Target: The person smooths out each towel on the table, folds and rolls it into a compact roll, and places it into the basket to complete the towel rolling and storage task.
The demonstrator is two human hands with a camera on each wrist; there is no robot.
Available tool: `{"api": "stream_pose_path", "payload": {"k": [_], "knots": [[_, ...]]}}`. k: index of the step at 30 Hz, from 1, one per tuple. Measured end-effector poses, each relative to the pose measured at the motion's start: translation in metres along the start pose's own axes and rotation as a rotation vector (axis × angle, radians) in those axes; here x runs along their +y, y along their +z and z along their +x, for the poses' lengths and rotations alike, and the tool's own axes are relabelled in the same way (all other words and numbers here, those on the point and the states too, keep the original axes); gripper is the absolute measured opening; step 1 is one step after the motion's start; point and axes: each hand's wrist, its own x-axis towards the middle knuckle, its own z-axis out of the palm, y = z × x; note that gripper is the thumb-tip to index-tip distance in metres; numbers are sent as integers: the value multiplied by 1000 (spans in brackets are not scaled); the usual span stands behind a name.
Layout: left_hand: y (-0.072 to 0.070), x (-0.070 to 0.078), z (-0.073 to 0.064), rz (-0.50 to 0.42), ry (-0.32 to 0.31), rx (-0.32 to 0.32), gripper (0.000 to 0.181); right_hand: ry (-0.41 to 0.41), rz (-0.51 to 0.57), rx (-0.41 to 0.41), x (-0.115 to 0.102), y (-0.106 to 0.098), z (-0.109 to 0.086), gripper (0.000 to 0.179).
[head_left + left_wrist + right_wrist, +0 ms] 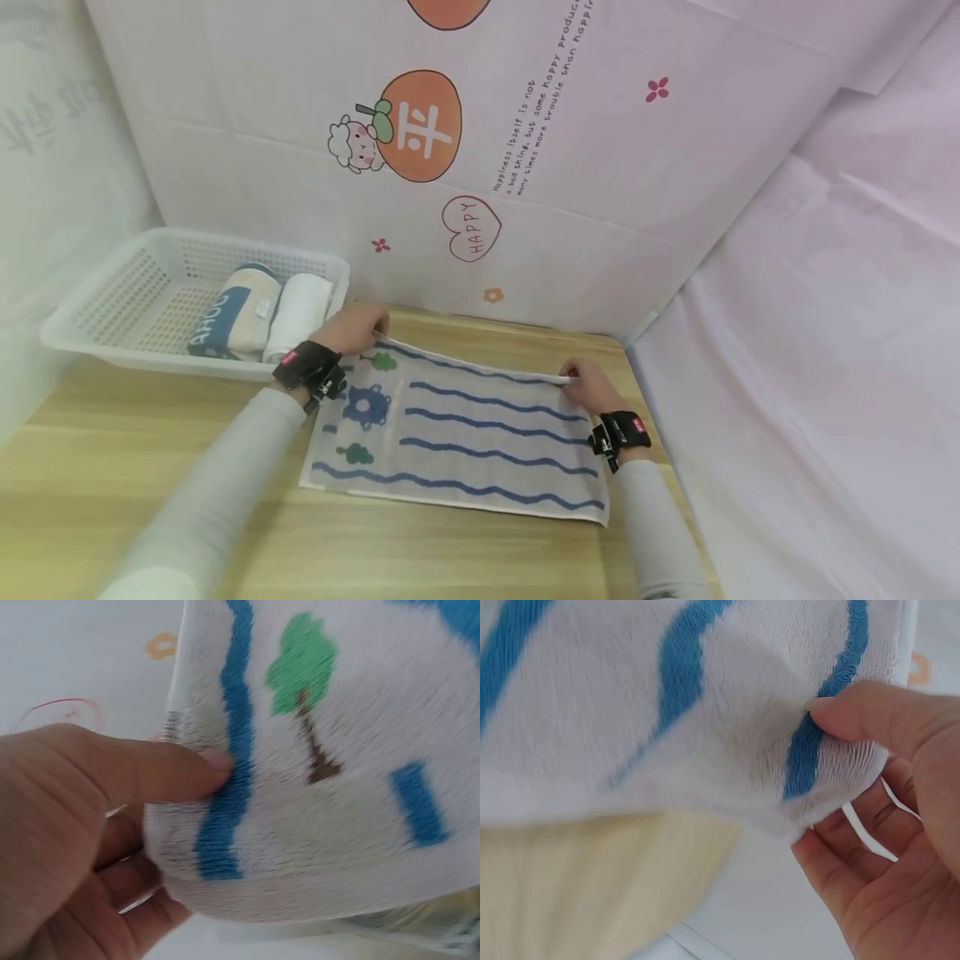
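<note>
A white towel (480,433) with wavy blue stripes, a blue animal figure and small green trees is spread between both hands, its far edge lifted off the table. At the towel's far left corner my left hand (352,327) pinches the edge; in the left wrist view the thumb (187,771) lies on the cloth beside a blue stripe. My right hand (590,387) pinches the far right corner. The right wrist view shows that thumb (870,712) pressed on the striped cloth, with the other fingers behind it.
A white plastic basket (97,312) stands at the back left of the wooden table (150,450). Inside lie a rolled beige and blue towel (243,308) and a rolled white towel (300,310). Printed white cloth (570,250) hangs behind, and plain white cloth (810,375) on the right.
</note>
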Motion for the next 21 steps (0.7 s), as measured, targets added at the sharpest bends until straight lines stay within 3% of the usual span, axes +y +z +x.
{"api": "stream_pose_path", "payload": {"k": [6, 10, 15, 21], "knots": [[-16, 12, -7, -2, 72, 121, 15, -72, -72, 73, -5, -25, -9, 9], [-15, 18, -19, -6, 73, 166, 15, -91, -114, 109, -16, -38, -26, 11], [-4, 26, -44, 23, 82, 179, 18, -113, -148, 135, -38, -44, -62, 18], [12, 32, -85, 101, 100, 217, 22, -145, -172, 200, -53, -26, -113, 27]]}}
